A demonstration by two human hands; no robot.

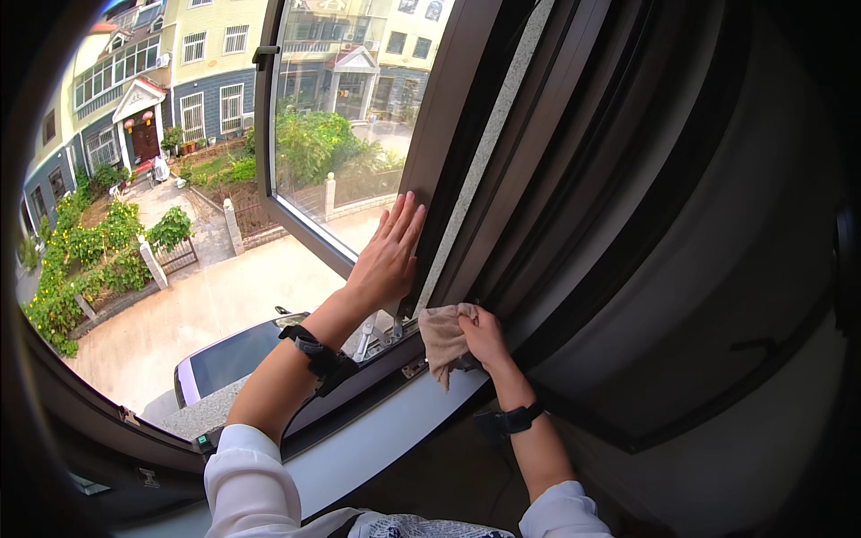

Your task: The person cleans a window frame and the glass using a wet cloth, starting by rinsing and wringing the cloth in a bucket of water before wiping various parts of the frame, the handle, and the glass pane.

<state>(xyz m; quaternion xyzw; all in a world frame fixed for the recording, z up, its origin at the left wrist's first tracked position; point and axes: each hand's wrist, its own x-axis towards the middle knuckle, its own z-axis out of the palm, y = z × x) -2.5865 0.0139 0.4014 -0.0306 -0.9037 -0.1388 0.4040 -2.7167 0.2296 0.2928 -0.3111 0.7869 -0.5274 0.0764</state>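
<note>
My left hand lies flat, fingers extended, against the dark frame of an outward-opened casement window. Glass fills the sash and shows a reflection of a building and greenery. In my right hand is a bunched beige cloth, held at the lower corner of the fixed window frame. The cloth's lower end hangs over the inner edge of the frame and hides part of that corner. Just left of the cloth, a metal hinge arm joins the sash to the bottom track.
A white windowsill runs below the frame. A metal latch plate sits on the bottom rail. On the sash's far side is a dark handle. Outside, far below, a parked car stands on the paved lane.
</note>
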